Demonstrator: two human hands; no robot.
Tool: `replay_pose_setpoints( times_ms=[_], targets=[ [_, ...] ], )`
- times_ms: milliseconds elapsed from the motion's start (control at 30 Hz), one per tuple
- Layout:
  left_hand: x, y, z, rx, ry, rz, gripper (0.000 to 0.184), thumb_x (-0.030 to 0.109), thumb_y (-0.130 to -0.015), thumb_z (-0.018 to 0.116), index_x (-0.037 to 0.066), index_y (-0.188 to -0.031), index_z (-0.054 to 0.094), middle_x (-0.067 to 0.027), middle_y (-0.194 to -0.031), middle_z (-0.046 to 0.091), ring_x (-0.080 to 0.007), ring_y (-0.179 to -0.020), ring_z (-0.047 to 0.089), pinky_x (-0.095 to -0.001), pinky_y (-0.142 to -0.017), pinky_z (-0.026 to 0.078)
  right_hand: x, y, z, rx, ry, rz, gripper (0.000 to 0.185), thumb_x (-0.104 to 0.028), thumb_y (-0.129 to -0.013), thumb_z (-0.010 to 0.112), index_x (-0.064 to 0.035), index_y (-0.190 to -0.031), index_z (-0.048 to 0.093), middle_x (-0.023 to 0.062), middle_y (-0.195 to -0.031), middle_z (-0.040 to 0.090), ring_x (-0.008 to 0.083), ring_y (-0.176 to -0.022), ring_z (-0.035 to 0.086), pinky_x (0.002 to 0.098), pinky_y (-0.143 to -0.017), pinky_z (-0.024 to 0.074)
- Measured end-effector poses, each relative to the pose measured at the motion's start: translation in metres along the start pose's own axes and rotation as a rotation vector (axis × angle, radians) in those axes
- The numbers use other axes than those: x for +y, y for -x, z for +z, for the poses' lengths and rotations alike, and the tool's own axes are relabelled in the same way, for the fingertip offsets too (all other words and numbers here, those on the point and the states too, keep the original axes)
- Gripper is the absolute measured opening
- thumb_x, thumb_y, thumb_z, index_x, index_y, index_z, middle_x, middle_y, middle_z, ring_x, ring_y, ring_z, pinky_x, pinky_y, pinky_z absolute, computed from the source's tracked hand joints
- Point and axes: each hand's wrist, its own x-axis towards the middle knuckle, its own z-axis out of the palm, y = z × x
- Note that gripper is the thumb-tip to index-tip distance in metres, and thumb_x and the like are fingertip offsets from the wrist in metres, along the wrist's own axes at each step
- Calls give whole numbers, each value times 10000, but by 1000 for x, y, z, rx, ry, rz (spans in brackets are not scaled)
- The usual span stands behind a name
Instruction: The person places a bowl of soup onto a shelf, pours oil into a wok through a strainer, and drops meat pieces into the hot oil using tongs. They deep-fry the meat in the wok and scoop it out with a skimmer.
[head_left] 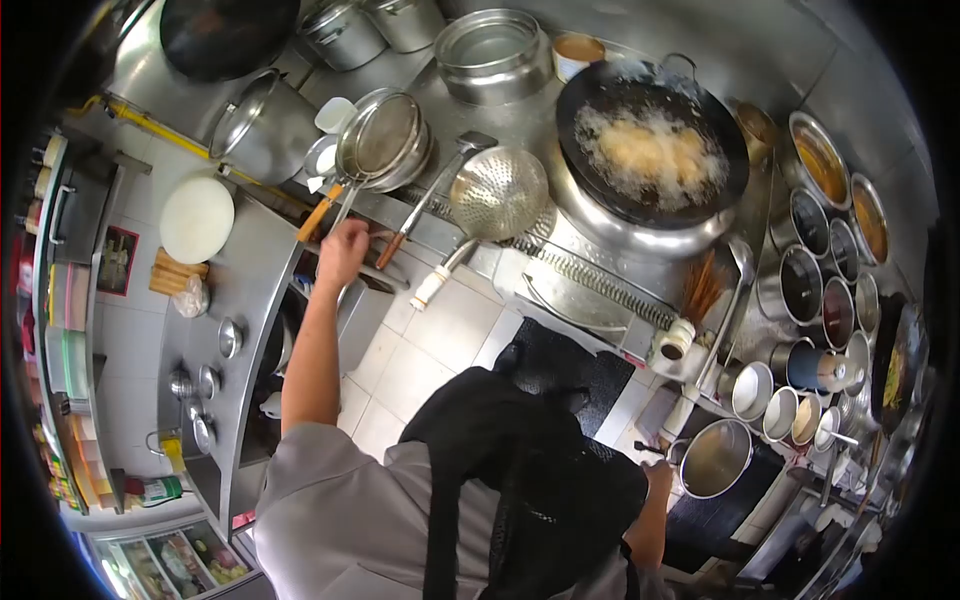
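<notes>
My left hand (345,250) is closed at the lower end of a thin metal handle below the stacked strainers (388,135). Just beside it is an orange wooden handle (321,212). A spatula (432,195) and a perforated skimmer (499,193) lie to its right. At the lower right, my right hand (657,482) is closed at the side of a metal pot (716,459) of cloudy liquid, over the dark floor mat; its grip is partly hidden. Pale golden food (650,148) bubbles in oil in a black wok (590,190) on the stove.
Several metal containers with sauces and powders (752,390) stand at the right. A large lidded pot (265,125) and a steel counter (245,290) with small bowls are at the left. Bundled sticks (703,290) stand by the stove edge.
</notes>
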Motion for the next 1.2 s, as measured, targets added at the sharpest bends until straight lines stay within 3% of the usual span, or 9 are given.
replay_pose_setpoints(
  times_ms=[167, 300, 400, 467, 700, 800, 1000, 1167, 1200],
  targets=[
    [-160, -89, -30, 189, -209, -55, 446, 178, -845, 625, -5, -1247, 567, -254, -1208, 607, -407, -1137, 571, -447, -986, 451, -143, 127, -92, -237, -374, -479, 631, -420, -803, 747, 27, -1229, 621, 158, -893, 729, 203, -667, 709, 311, -614, 562],
    [-236, -119, -8, -259, -209, -462, 930, 442, -743, 753, 26, -1472, 354, -258, -1344, 556, -394, -1258, 533, -417, -1032, 442, -300, 186, -153, -420, -341, -939, 598, -416, -887, 702, -29, -1324, 575, 145, -1113, 697, 216, -1041, 654, 331, -921, 504],
    [-264, -124, 5, -437, -195, -360, 819, 446, -725, 788, -1, -1345, 494, -232, -1195, 643, -352, -1106, 630, -397, -925, 502, -435, 212, -139, -596, -362, -1236, 518, -332, -954, 632, -27, -1362, 540, 91, -1003, 707, 156, -847, 652, 312, -802, 529],
    [-239, -117, -8, -669, 102, -544, 598, 409, -809, 772, 11, -1207, 569, -90, -1000, 687, -194, -892, 664, -342, -780, 532, -515, 246, -139, -713, -334, -1188, 584, -408, -939, 637, 18, -1327, 538, 92, -967, 693, 126, -792, 637, 294, -696, 545],
    [-193, -54, -1, -515, 1102, -535, 226, 297, -961, 639, 88, -986, 559, -27, -795, 617, -117, -700, 581, -267, -621, 472, -685, 258, -15, -759, -697, -860, 716, -477, -926, 639, 5, -1387, 377, 213, -1185, 576, 234, -900, 694, 344, -635, 570],
    [-156, -22, -8, -412, 1136, -519, 223, 289, -981, 610, 79, -992, 538, -54, -832, 639, -129, -646, 588, -274, -598, 510, -702, 273, -17, -1061, -1065, -864, 548, -412, -958, 622, -31, -1292, 413, 147, -980, 609, 178, -711, 673, 321, -504, 520],
    [-83, -11, -46, -243, 1167, -352, 191, 163, -1009, 541, 35, -1134, 475, -98, -961, 658, -111, -611, 571, -248, -535, 509, -615, 300, -115, -955, -1191, -1133, 330, -326, -1040, 499, -57, -1231, 493, -14, -648, 421, 75, -451, 357, 256, -407, 341],
    [5, -51, -49, -218, 799, -161, 438, 110, -981, 542, 16, -1394, 435, -1, -785, 521, -44, -567, 450, -220, -479, 380, -476, 288, -198, -344, -1258, -1085, 307, -311, -1048, 479, -119, -1276, 557, -51, -675, 431, 34, -506, 384, 201, -422, 334],
    [16, -59, -36, -265, 713, -148, 555, 107, -981, 541, 35, -1493, 340, -71, -924, 614, -116, -721, 579, -257, -624, 489, -447, 284, -215, -207, -1298, -1065, 317, -321, -1050, 473, -128, -1289, 551, -58, -677, 434, 35, -509, 386, 196, -426, 328]
  ],
)
